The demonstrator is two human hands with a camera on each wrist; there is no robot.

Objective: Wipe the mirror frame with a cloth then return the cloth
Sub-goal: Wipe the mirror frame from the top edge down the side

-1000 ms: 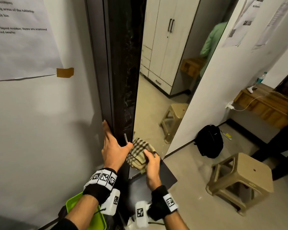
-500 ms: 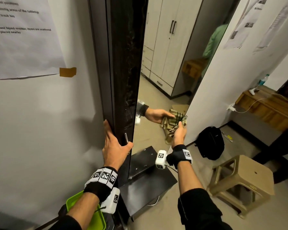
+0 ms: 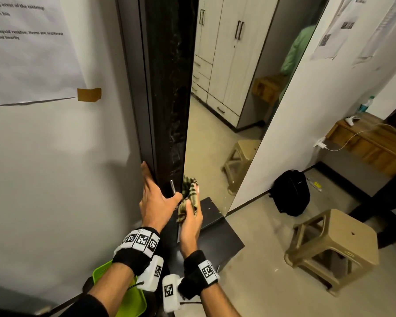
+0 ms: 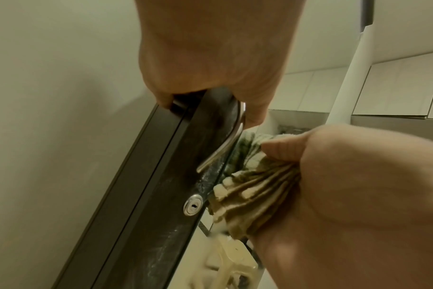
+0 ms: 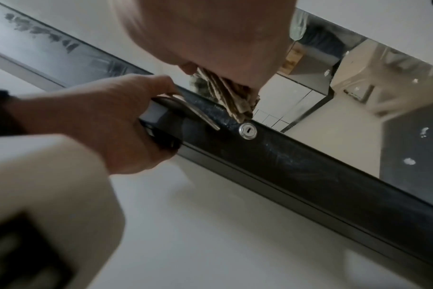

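Hands work side by side low on the mirror's edge. Left hand [image 3: 154, 200] is clamped on the dark mirror frame [image 3: 167, 88], fingers hooked round its outer edge against the wall [image 3: 55, 168] and thumb reaching across the front, just under a slim metal handle [image 4: 223, 144]. Right hand [image 3: 190, 223], just beside the left thumb, grips a bunched checked cloth [image 3: 189, 193] and presses it to the inner edge of the frame where the mirror glass [image 3: 226, 110] begins; the cloth touches both frame and glass. Just past the handle, further from the left hand, a round silver lock [image 4: 192, 205] sits in the frame, which shows pale smears along its face. Both wrists wear black bands with white marker tags. Below the left forearm lies a lime-green tray [image 3: 124, 298]. Out to the right of the right hand stand a tan plastic stool [image 3: 336, 245] and, beyond it by the far wall, a black backpack [image 3: 292, 193]. Above and left of the left hand a taped paper sheet [image 3: 28, 49] hangs on the wall
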